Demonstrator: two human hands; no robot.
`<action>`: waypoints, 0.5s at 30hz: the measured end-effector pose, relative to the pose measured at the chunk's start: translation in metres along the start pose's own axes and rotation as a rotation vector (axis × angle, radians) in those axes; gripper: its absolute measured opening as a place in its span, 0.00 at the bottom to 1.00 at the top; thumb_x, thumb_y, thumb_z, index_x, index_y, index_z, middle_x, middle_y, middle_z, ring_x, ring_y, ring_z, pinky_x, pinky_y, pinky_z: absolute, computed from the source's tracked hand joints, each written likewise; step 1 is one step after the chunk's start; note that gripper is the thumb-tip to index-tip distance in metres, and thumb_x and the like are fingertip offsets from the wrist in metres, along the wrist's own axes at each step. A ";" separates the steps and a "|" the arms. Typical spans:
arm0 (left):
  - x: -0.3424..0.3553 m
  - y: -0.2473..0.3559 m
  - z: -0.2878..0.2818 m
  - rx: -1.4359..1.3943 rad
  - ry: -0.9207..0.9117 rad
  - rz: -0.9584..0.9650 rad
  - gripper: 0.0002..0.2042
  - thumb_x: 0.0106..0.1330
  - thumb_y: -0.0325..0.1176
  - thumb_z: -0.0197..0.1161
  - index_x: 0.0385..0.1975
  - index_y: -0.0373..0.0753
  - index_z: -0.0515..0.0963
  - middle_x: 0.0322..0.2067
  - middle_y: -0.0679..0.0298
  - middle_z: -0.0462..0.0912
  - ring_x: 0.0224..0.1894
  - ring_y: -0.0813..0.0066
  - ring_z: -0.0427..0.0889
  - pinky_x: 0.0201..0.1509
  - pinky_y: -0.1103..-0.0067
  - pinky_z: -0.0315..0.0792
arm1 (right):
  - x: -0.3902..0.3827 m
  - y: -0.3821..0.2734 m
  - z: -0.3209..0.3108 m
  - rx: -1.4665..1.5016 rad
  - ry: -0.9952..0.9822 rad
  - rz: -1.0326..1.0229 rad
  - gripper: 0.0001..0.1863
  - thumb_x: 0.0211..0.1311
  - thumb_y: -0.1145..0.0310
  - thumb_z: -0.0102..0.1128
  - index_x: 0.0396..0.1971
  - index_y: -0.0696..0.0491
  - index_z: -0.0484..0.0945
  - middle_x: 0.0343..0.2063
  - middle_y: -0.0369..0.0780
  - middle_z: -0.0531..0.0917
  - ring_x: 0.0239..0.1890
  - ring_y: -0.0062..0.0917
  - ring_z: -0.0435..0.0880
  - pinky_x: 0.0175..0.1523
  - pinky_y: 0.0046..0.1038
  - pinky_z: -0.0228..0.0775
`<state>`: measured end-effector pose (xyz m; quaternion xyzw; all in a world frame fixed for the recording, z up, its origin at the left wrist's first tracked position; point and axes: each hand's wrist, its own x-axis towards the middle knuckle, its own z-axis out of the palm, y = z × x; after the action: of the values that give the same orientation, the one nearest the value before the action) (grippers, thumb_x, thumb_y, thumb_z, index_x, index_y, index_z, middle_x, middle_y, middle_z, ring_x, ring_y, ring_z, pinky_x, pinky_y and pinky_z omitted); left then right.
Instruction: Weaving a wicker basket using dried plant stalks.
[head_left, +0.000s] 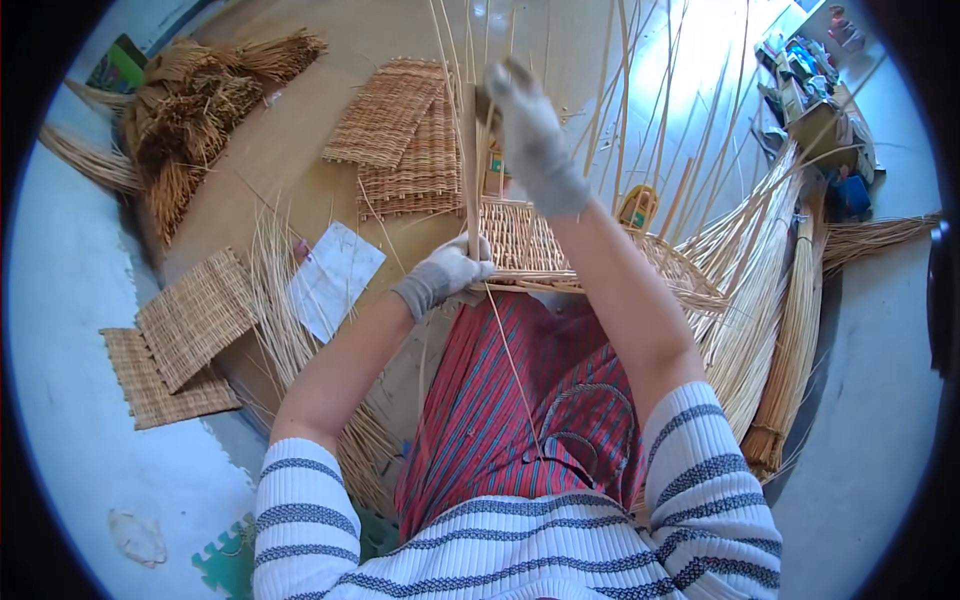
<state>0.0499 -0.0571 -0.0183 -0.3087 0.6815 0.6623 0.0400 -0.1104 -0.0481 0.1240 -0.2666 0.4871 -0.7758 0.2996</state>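
Observation:
A rectangular wicker basket (530, 240) with tall upright stakes lies across my lap. My gloved left hand (457, 264) grips the near left corner, its fingers around the bottom of a pale flat upright stick (471, 200). My gloved right hand (522, 125) is raised near the stick's upper end, closed around a brownish object I cannot make out clearly. A thin loose strand hangs from the corner over my red striped skirt (470, 400). Small yellow-topped objects (637, 206) show behind the basket.
Woven panels (395, 110) lie beyond the basket and more (195, 310) at left. A white sheet (330, 280) lies among loose reeds. A dried fibre pile (195, 140) sits at back left, long reed bundles (750, 330) at right, a cluttered shelf (820, 100) at back right.

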 end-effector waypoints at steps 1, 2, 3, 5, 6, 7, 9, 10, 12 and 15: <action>0.006 -0.003 0.007 0.049 0.056 0.053 0.07 0.66 0.26 0.66 0.38 0.44 0.75 0.31 0.74 0.73 0.36 0.83 0.76 0.42 0.78 0.78 | 0.023 -0.008 -0.008 0.000 -0.094 -0.027 0.28 0.73 0.60 0.56 0.67 0.57 0.64 0.35 0.39 0.80 0.36 0.19 0.81 0.42 0.23 0.77; 0.011 -0.016 0.014 -0.059 0.128 0.142 0.07 0.67 0.27 0.65 0.42 0.43 0.78 0.33 0.73 0.76 0.38 0.82 0.76 0.45 0.79 0.76 | 0.037 -0.011 -0.017 0.002 -0.188 -0.042 0.26 0.73 0.61 0.56 0.65 0.57 0.67 0.31 0.35 0.78 0.31 0.16 0.79 0.37 0.20 0.77; 0.007 -0.021 0.011 -0.113 0.125 0.110 0.07 0.68 0.28 0.64 0.44 0.43 0.79 0.35 0.72 0.77 0.38 0.81 0.76 0.44 0.80 0.76 | 0.028 -0.017 -0.005 -0.102 -0.099 -0.166 0.16 0.73 0.66 0.56 0.58 0.50 0.75 0.30 0.29 0.75 0.26 0.11 0.72 0.25 0.20 0.66; -0.001 -0.016 0.005 -0.231 0.143 0.049 0.07 0.68 0.27 0.64 0.44 0.41 0.82 0.37 0.70 0.81 0.41 0.80 0.78 0.48 0.78 0.76 | 0.018 -0.021 -0.050 -0.237 -0.343 -0.241 0.20 0.67 0.77 0.53 0.57 0.48 0.75 0.33 0.30 0.76 0.27 0.12 0.72 0.29 0.22 0.72; -0.007 -0.027 -0.009 -0.203 0.179 0.077 0.08 0.69 0.30 0.64 0.45 0.41 0.81 0.37 0.70 0.81 0.40 0.81 0.79 0.47 0.79 0.77 | -0.017 -0.040 -0.048 -0.546 -0.189 -0.256 0.20 0.64 0.79 0.59 0.56 0.50 0.74 0.31 0.33 0.79 0.28 0.16 0.78 0.34 0.23 0.79; -0.005 -0.027 -0.008 -0.171 0.177 0.131 0.08 0.70 0.32 0.63 0.47 0.41 0.81 0.37 0.71 0.80 0.38 0.81 0.80 0.45 0.80 0.78 | -0.034 -0.040 -0.094 -0.298 -0.214 -0.348 0.23 0.60 0.82 0.59 0.55 0.48 0.75 0.35 0.33 0.78 0.30 0.17 0.79 0.38 0.26 0.82; -0.005 -0.019 -0.003 -0.272 0.161 0.087 0.09 0.70 0.33 0.65 0.46 0.40 0.81 0.36 0.71 0.80 0.38 0.82 0.80 0.43 0.78 0.80 | -0.095 -0.016 -0.208 -0.288 0.040 -0.298 0.12 0.71 0.79 0.51 0.51 0.52 0.75 0.40 0.34 0.79 0.36 0.21 0.81 0.48 0.36 0.85; -0.002 -0.018 0.001 -0.264 0.141 0.105 0.07 0.70 0.32 0.65 0.44 0.40 0.82 0.36 0.72 0.81 0.39 0.83 0.78 0.45 0.79 0.77 | -0.126 0.006 -0.267 -0.224 0.108 -0.227 0.09 0.78 0.70 0.47 0.50 0.54 0.75 0.37 0.36 0.80 0.37 0.23 0.82 0.52 0.39 0.83; -0.005 -0.018 0.001 -0.333 0.095 0.102 0.05 0.70 0.30 0.66 0.41 0.40 0.82 0.35 0.73 0.81 0.38 0.85 0.76 0.47 0.82 0.74 | -0.181 0.025 -0.264 -0.032 0.505 -0.042 0.09 0.78 0.65 0.51 0.47 0.53 0.76 0.30 0.34 0.79 0.36 0.27 0.84 0.51 0.36 0.82; -0.013 -0.021 -0.007 -0.352 0.057 0.131 0.06 0.70 0.32 0.67 0.43 0.41 0.81 0.34 0.72 0.82 0.37 0.84 0.80 0.40 0.79 0.82 | -0.179 -0.001 -0.207 -0.175 0.641 0.054 0.16 0.79 0.58 0.49 0.47 0.55 0.79 0.34 0.39 0.85 0.39 0.30 0.85 0.50 0.33 0.80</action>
<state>0.0724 -0.0579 -0.0297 -0.2845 0.5747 0.7635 -0.0768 -0.1352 0.2053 0.0235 -0.0205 0.6285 -0.7670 0.1275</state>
